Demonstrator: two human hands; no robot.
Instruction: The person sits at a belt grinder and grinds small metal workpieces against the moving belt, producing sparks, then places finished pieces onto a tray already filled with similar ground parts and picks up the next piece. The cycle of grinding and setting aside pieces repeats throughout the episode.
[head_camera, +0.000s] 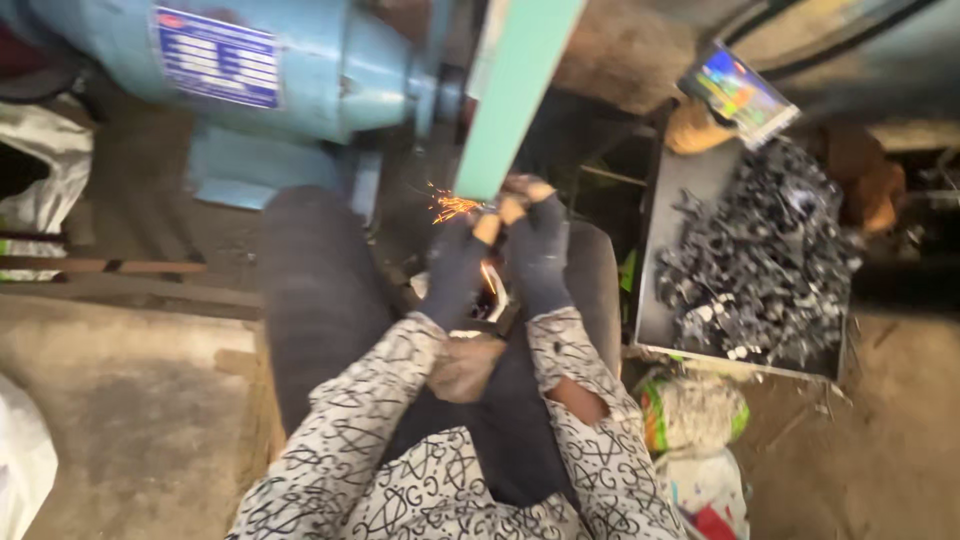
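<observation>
Presently both hands, in dark fingerless gloves, are raised together at the lower end of a green guard (515, 95) on a blue bench grinder (290, 70). The left hand (458, 270) is closed, its bare fingertips pressed around a small workpiece (497, 207) held at the guard's bottom edge; the right hand (538, 250) is likewise closed, pinching the same piece from the other side, the two hands touching at the fingertips. The workpiece is mostly hidden by the fingers and blurred, so its shape cannot be told. Orange sparks (450, 206) spray just left of the left hand, at the point of contact. Both forearms are in patterned white sleeves (400, 440); the right sleeve is torn near the elbow. Below the hands lie the person's dark-clad knees. Well to the right of the right hand stands a grey metal tray (665, 230) heaped with small dark metal parts (765, 265). Beyond the tray, further right and up, lies a colourful packet (738, 93). Below the tray, near the right elbow, sit crumpled bags (695, 415) on the floor.
</observation>
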